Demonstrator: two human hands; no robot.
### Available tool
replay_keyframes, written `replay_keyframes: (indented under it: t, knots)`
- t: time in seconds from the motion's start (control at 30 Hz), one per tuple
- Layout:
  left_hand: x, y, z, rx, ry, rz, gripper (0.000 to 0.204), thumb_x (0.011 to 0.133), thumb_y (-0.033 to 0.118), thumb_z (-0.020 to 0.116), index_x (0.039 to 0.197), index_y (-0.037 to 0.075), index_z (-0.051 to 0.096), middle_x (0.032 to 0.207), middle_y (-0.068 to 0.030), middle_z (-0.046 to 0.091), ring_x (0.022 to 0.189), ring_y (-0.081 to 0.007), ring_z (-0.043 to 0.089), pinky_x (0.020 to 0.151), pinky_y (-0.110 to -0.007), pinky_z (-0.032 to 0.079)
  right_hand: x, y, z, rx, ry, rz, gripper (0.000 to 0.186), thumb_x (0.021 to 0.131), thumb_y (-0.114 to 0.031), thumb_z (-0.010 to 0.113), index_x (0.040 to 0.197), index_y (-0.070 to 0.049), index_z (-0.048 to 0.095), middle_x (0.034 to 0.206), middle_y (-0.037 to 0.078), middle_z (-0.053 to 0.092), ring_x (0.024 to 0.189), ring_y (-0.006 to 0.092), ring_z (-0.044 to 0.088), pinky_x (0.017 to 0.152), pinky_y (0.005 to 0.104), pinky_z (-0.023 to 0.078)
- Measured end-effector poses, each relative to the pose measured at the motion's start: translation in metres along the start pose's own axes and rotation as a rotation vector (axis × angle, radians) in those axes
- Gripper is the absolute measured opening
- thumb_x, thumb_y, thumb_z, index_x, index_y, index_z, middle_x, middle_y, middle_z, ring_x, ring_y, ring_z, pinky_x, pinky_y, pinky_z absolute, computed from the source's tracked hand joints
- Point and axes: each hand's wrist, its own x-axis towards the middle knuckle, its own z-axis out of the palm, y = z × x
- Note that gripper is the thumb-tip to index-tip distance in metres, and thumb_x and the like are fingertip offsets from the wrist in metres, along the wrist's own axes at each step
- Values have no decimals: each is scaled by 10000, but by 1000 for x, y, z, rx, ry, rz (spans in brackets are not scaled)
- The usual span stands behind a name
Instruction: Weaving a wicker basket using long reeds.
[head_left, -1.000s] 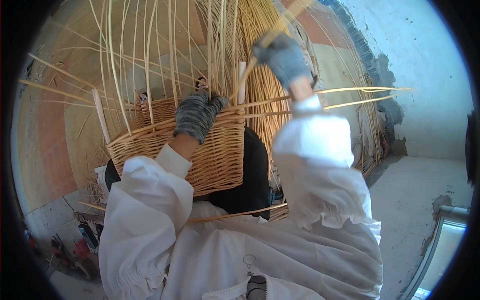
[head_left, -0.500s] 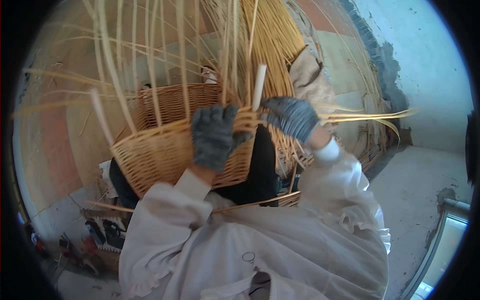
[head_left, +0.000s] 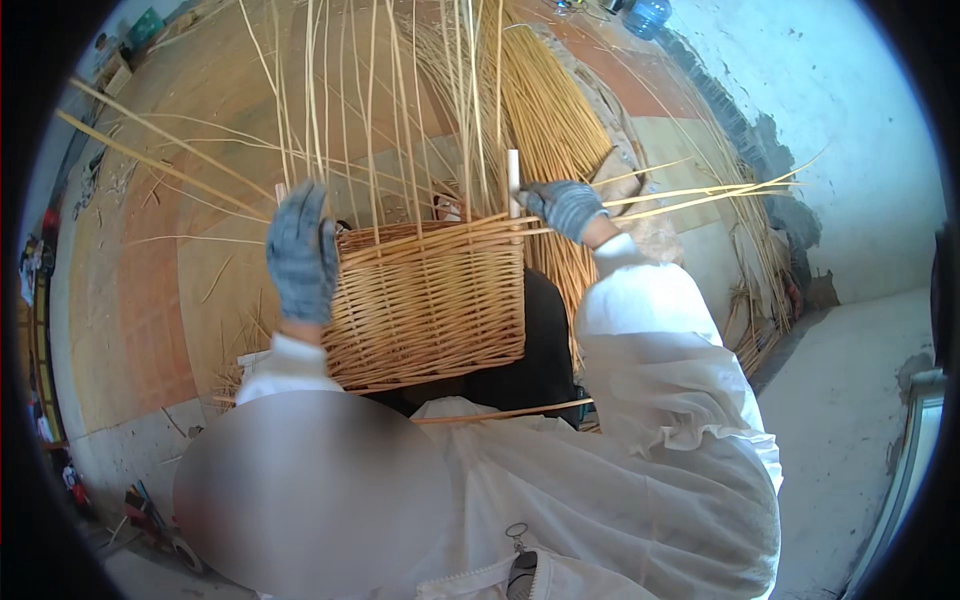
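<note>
A rectangular wicker basket (head_left: pixel 430 300) of woven willow rests on my lap, its woven side toward me. Long upright willow stakes (head_left: pixel 372 150) rise from its rim. At the far right corner stands a pale wooden post (head_left: pixel 513 172). My right hand (head_left: pixel 565 208), in a grey glove, is closed with its fingertips at that post, and loose willow rods run out to the right beside it. My left hand (head_left: pixel 303 255), also gloved, is at the basket's left end with its fingers stretched upward. It covers that corner and most of another pale post (head_left: pixel 281 192).
A large bundle of willow rods (head_left: pixel 550 110) lies on the floor beyond the basket. More loose rods (head_left: pixel 755 280) are piled along the wall at the right. A blue water bottle (head_left: pixel 647 17) stands at the far wall. Tools (head_left: pixel 145 505) lie at lower left.
My left hand has moved left, from the rim near the middle to the left end. The basket has turned more level and square to me. My right hand stays by the right post.
</note>
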Motion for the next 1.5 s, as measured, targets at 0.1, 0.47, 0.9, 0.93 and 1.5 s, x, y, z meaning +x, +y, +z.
replay_keyframes:
  t: [0.1, 0.47, 0.9, 0.93, 1.5]
  knots:
    - [46, -30, 9, 432, -306, 307, 368, 879, 193, 531, 1232, 91, 561, 1325, -102, 507, 1252, -284, 443, 1091, -394, 291, 7, -4, -1, 107, 81, 111, 431, 925, -452, 443, 1082, -101, 639, 980, 178, 657, 920, 361, 616, 805, 443, 480]
    - [68, 12, 86, -883, -416, -1122, 358, 921, 347, 514, 986, 1, 579, 740, -155, 609, 651, -283, 636, 619, -442, 523, 86, -102, 2, 81, -243, 371, 321, 906, -224, 476, 1137, -68, 636, 1006, 179, 665, 939, 359, 638, 816, 414, 503]
    - [39, -11, 31, 659, -538, 122, 457, 941, 296, 446, 1356, 104, 447, 1466, -103, 341, 1313, -188, 383, 1154, -431, 92, 3, -18, 0, -176, 85, -42, 300, 920, -318, 485, 881, -67, 645, 761, 135, 650, 696, 317, 627, 676, 419, 508]
    - [40, -17, 35, 650, -709, 53, 452, 943, 301, 444, 1350, 104, 456, 1478, -98, 324, 1318, -188, 378, 1159, -433, 56, -1, -17, 3, -204, -105, -93, 338, 922, -360, 474, 869, -77, 651, 746, 140, 651, 702, 340, 624, 686, 426, 504]
    - [0, 162, 99, -199, -239, 151, 578, 802, 389, 668, 1236, 36, 521, 1150, -117, 574, 1091, -276, 529, 1003, -451, 359, 20, 15, -33, 77, 63, 568, 556, 920, -514, 402, 934, -35, 683, 840, 184, 672, 831, 359, 648, 817, 439, 481]
